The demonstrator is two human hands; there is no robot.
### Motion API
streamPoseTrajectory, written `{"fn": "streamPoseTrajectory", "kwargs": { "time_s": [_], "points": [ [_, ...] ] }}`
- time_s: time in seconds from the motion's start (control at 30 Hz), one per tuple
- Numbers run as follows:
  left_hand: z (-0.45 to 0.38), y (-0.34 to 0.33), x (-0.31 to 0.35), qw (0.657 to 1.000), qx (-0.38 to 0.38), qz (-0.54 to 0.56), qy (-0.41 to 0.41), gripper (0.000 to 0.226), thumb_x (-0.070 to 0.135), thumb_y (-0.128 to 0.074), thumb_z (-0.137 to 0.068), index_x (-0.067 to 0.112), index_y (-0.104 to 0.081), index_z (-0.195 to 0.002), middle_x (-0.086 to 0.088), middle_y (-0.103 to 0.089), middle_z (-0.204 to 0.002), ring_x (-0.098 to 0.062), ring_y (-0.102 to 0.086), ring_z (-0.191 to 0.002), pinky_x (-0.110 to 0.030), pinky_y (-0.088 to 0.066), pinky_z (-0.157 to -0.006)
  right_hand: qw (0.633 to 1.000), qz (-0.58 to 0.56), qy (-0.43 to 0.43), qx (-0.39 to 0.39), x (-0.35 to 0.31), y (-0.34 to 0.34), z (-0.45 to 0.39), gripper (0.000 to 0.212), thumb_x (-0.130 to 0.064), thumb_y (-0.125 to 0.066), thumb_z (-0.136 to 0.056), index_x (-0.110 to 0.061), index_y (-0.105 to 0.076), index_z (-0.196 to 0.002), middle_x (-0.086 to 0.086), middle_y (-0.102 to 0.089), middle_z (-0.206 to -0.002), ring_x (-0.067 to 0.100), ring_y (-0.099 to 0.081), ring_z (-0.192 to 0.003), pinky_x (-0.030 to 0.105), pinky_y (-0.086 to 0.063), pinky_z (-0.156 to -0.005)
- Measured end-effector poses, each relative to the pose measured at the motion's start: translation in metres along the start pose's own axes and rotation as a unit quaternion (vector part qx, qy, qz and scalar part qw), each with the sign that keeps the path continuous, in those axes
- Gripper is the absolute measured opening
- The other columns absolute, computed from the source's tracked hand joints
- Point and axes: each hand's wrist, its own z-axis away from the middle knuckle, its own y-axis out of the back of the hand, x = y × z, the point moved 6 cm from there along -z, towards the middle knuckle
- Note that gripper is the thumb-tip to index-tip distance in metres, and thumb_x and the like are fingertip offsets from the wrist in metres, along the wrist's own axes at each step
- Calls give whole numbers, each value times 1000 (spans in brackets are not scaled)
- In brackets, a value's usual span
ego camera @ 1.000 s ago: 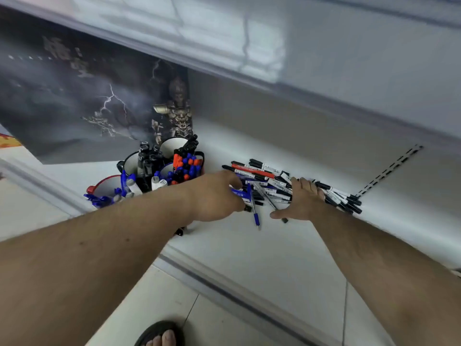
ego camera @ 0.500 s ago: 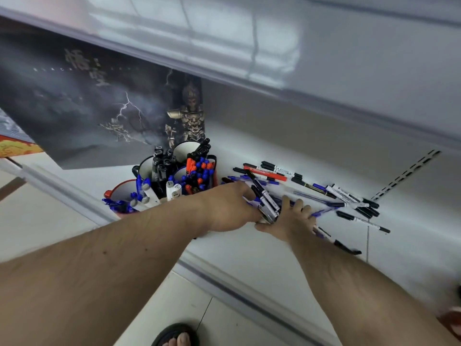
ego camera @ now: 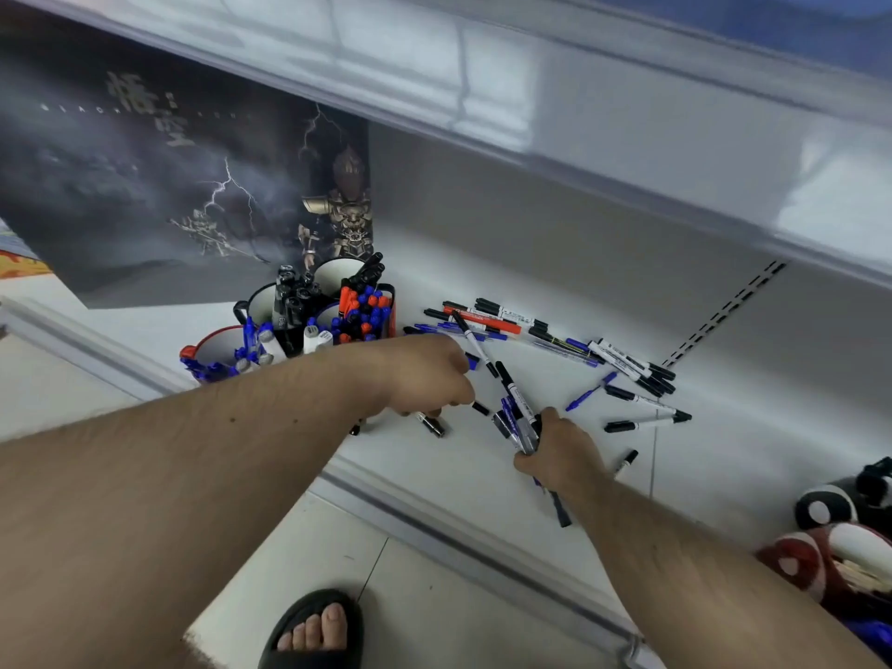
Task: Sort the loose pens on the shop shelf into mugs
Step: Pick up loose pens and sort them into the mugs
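Loose pens (ego camera: 622, 362) in black, blue and red lie scattered on the white shelf (ego camera: 482, 456). My right hand (ego camera: 557, 453) grips a bundle of pens (ego camera: 519, 417) near the shelf's front. My left hand (ego camera: 425, 374) reaches over the shelf with curled fingers that pinch a black pen (ego camera: 429, 422) at the surface. Left of it stands a cluster of mugs: a red-rimmed mug (ego camera: 217, 345) with blue pens, a dark mug (ego camera: 263, 304) with black markers, a mug of red and blue pens (ego camera: 362, 313), and a white-lined mug (ego camera: 338, 272) behind.
A dark poster box (ego camera: 159, 185) with an armoured figure stands behind the mugs. The upper shelf's edge (ego camera: 531, 152) overhangs. Plush toys (ego camera: 840, 538) sit at the right edge. My sandalled foot (ego camera: 313, 630) is on the tiled floor below the shelf's front rail (ego camera: 458, 538).
My right hand has pulled back toward the shelf's front with a bundle of pens gathered in its grip. My left hand has shifted down onto a black pen. The pile is more spread out.
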Motion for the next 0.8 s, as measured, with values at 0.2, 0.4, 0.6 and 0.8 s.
{"fn": "streamPoseTrajectory", "kwargs": {
  "time_s": [0.2, 0.4, 0.6, 0.8],
  "points": [
    [-1, -4, 11, 1000, -3, 8, -11, 12, 19, -54, -92, 19, -51, -104, -16, -63, -115, -21, -61, -87, -32, -41, -69, 999, -24, -21, 3, -3, -1, 10, 58, -33, -73, -75, -13, -42, -120, 11, -52, -112, 30, -57, -101, 34, -50, -78],
    [-4, -5, 13, 1000, 4, 9, -6, 37, 21, -54, -94, 8, -55, -128, -12, -61, -124, -21, -67, -104, -33, -49, -76, 996, -72, -39, 27, 1, 7, 14, 48, -16, -69, -78, -11, -41, -116, 11, -59, -103, 26, -57, -85, 29, -44, -66],
    [-8, -7, 12, 1000, 2, 7, -1, 35, 21, -55, -93, 9, -56, -125, -13, -61, -126, -22, -66, -105, -34, -51, -79, 977, -187, -95, 31, 19, 18, 18, 42, -15, -70, -77, -14, -42, -108, 3, -58, -86, 17, -58, -70, 24, -43, -50],
    [-9, -9, 15, 1000, -7, -1, 1, 33, 22, -54, -94, 14, -55, -127, -6, -62, -120, -15, -67, -98, -35, -52, -84, 918, -345, -187, 56, 30, 26, 33, 37, -18, -75, -71, -15, -52, -99, 4, -63, -87, 21, -63, -75, 33, -55, -59]
  ]
}}
